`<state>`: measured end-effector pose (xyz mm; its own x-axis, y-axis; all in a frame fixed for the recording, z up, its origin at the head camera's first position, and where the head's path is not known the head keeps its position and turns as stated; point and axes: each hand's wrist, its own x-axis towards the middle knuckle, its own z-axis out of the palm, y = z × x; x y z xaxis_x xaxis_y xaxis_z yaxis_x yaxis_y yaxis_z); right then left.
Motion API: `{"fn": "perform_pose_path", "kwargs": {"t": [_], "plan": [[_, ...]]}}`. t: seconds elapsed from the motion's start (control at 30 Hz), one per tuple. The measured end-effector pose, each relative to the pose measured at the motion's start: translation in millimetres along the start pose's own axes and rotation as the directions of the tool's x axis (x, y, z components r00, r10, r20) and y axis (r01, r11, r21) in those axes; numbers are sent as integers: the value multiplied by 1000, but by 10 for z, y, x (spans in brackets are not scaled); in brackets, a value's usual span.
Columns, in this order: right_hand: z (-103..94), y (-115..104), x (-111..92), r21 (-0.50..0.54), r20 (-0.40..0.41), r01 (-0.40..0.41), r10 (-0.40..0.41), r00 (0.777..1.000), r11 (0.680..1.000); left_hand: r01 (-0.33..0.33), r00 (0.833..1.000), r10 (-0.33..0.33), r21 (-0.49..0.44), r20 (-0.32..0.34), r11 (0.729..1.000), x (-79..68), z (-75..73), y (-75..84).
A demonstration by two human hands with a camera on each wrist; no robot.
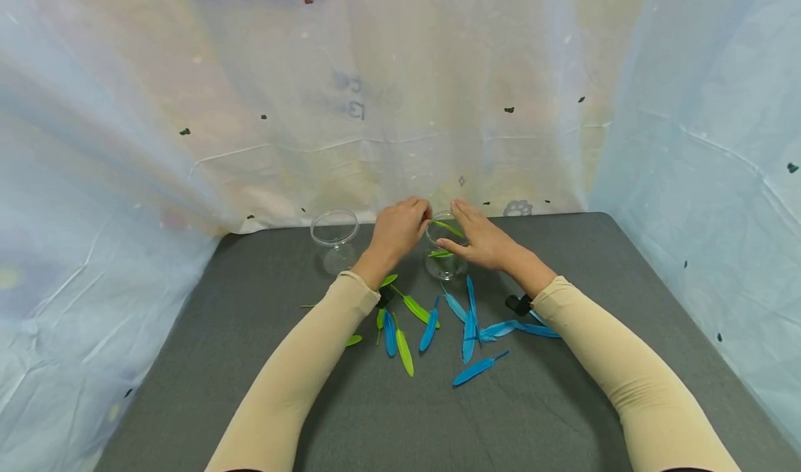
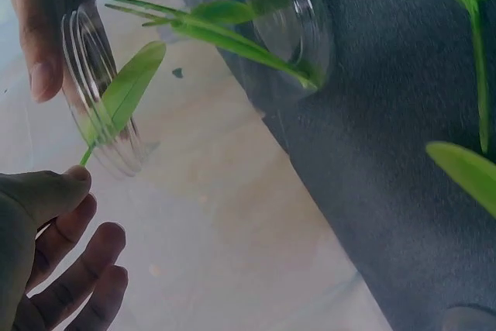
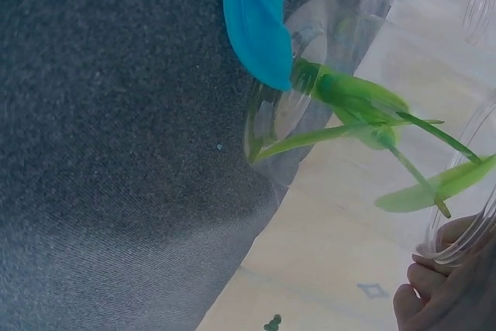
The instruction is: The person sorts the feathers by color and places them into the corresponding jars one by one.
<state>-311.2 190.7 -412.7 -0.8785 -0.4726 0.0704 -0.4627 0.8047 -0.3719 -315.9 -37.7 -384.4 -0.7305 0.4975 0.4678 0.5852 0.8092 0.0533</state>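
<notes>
My left hand (image 1: 400, 230) pinches a green feather (image 2: 130, 92) by its thin stem, between thumb and forefinger. The feather's blade dips into the mouth of a clear jar (image 1: 446, 273) standing on the table. Several other green feathers (image 3: 360, 102) lean inside that jar, their stems pointing various ways. On the jar's other side is my right hand (image 1: 484, 239), its fingers fairly straight and its thumb apart, close beside the rim (image 2: 87, 75). Nothing shows in its grasp.
A clear footed glass bowl (image 1: 338, 258) stands to the left. Loose green feathers (image 1: 404, 350) and blue feathers (image 1: 473, 372) lie scattered on the dark grey table (image 1: 400, 423) nearer me. A printed pale curtain (image 1: 407, 110) hangs behind the table's far edge.
</notes>
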Motion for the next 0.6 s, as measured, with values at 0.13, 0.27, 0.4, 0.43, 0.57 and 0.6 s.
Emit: {"fn": "perform_pose_path", "kwargs": {"t": [0.13, 0.27, 0.4, 0.43, 0.57, 0.6], "plan": [[-2, 0, -2, 0, -1, 3, -3, 1000, 1000, 11, 999, -10, -20, 30, 1000, 25, 31, 23], [-2, 6, 1, -1, 1, 5, -5, 1000, 1000, 45, 998, -43, -40, 52, 998, 18, 55, 3], [-11, 6, -4, 4, -1, -4, 4, 1000, 1000, 76, 996, -73, -64, 51, 995, -21, 54, -59], [-16, 3, -8, 9, -1, -7, 7, 1000, 1000, 81, 996, -78, -72, 50, 994, -34, 51, -78], [-27, 2, -3, 12, 0, -11, 11, 1000, 1000, 112, 993, -106, -103, 59, 988, -104, 22, -155], [-26, 2, 1, 10, 2, -11, 11, 1000, 1000, 122, 991, -115, -113, 65, 986, -128, 13, -175]]}}
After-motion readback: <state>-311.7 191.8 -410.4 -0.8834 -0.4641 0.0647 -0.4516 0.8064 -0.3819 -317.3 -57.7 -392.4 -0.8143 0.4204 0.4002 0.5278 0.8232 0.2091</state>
